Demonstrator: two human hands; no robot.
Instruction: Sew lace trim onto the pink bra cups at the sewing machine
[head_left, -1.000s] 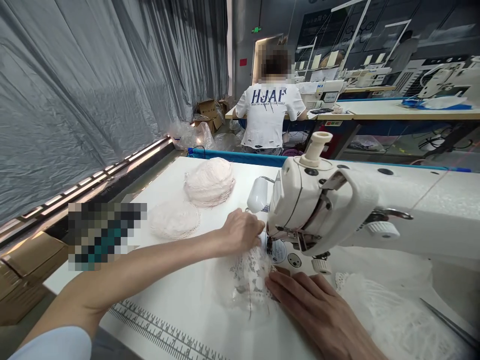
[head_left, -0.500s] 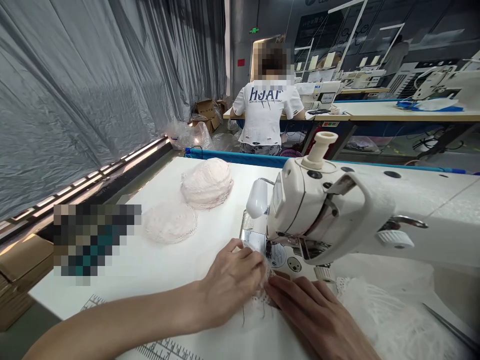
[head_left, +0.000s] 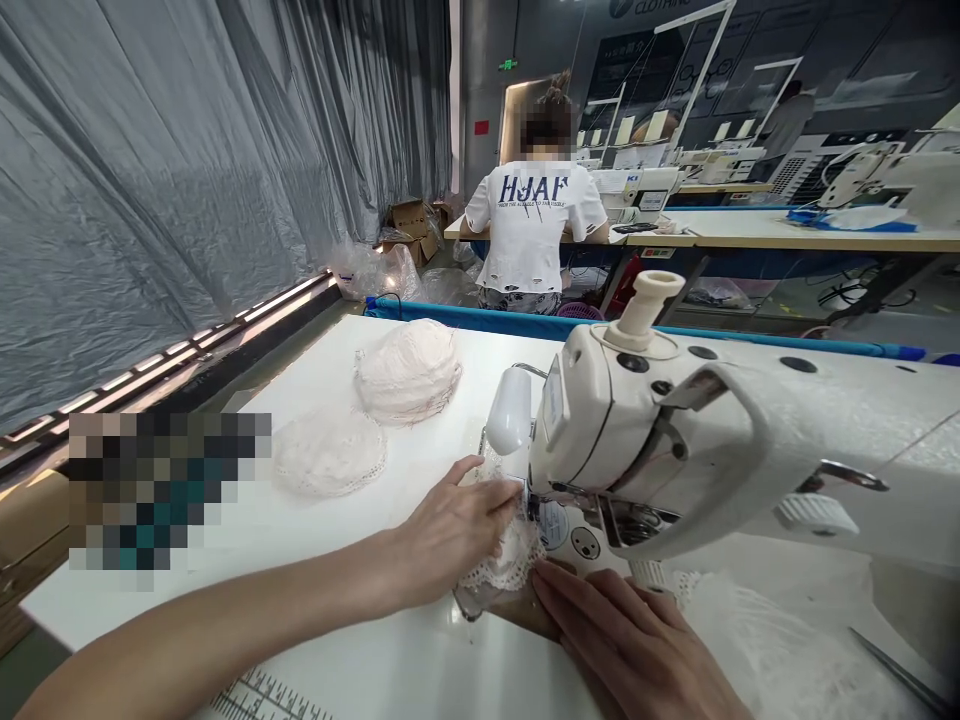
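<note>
A small piece of white lace fabric (head_left: 517, 560) with a scalloped eyelet edge lies at the needle area of the white sewing machine (head_left: 652, 430). My left hand (head_left: 461, 525) presses over it from the left, fingers bent, the forefinger pointing toward the presser foot. At the lace's near right edge, my right hand (head_left: 630, 635) has its fingers held together, thumb side hidden, the fingertips touching the border. Left of the machine rest a rounded stack of pale lace cups (head_left: 409, 372) and a flatter lace piece (head_left: 330, 452).
More white lace (head_left: 757, 640) is heaped at the right, with pointed metal scissors or tweezers (head_left: 896, 665) beside it. A printed ruler scale (head_left: 270, 695) runs along the table's front. A co-worker (head_left: 529, 220) sits ahead, facing away, among other sewing machines (head_left: 870, 175).
My left hand has opened slightly and shifted, baring more of the lace, which now lies flatter with its scalloped edge showing. The right hand stays close to the same spot.
</note>
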